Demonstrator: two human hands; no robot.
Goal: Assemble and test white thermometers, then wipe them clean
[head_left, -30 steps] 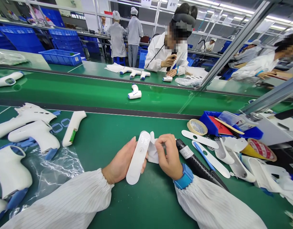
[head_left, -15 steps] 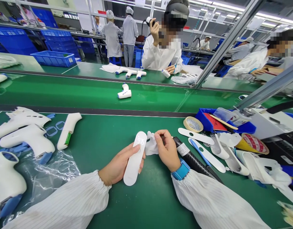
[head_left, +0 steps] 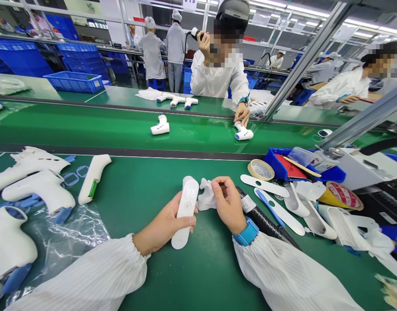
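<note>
My left hand [head_left: 168, 226] is closed round a slim white thermometer [head_left: 186, 207] with lit digits near its upper end. The thumb lies across its lower half, below a round button. Just right of it, my right hand [head_left: 229, 203] pinches a crumpled white cloth [head_left: 206, 196] between thumb and fingers. The cloth's left edge comes close to the thermometer; whether they touch I cannot tell. A blue band circles my right wrist. Beside that wrist lies a black ribbed tube [head_left: 259, 218] with a white label.
White forehead-thermometer housings [head_left: 39, 188] lie at left by a clear plastic bag [head_left: 72, 233]. At right are a tape roll [head_left: 261, 169], a blue bin [head_left: 334, 172] and white shell parts [head_left: 318, 218]. Across the green conveyor [head_left: 121, 129], a co-worker's hand [head_left: 242, 114] touches a white thermometer [head_left: 244, 133].
My left thumb has slid down from the digits to the thermometer's lower half. The co-worker opposite has put a thermometer on the conveyor. Another one there has shifted left.
</note>
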